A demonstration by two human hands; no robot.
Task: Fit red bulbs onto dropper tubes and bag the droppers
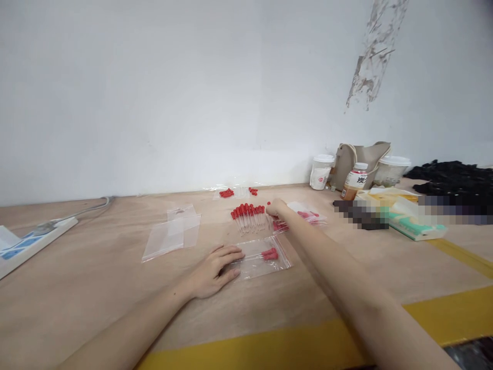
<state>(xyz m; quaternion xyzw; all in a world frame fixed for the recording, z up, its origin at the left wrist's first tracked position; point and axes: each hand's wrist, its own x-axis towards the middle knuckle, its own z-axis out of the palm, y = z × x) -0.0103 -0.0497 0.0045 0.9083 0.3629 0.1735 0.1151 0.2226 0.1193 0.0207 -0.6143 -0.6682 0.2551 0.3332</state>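
My left hand (213, 271) rests with its fingers apart on the left end of a clear zip bag (250, 270). Inside that bag lie droppers (269, 254) with red bulbs and thin clear stems; the fingers cover the stem ends. Several more droppers (248, 211) are lined up side by side behind the bag, red bulbs toward the wall. At the right end of this row, my right hand (276, 208) is closed in a pinch on a dropper, whose red bulb (268, 203) peeks out past the fingers. Its stem is hidden.
Flat clear bags (173, 231) lie at left. Filled bags (308, 216) are partly behind my right forearm. Loose red bulbs (226, 193) sit near the wall. A power strip (38, 239), paper cup (322, 172), bottle (354, 181) and tissue pack (418, 221) stand around the edges.
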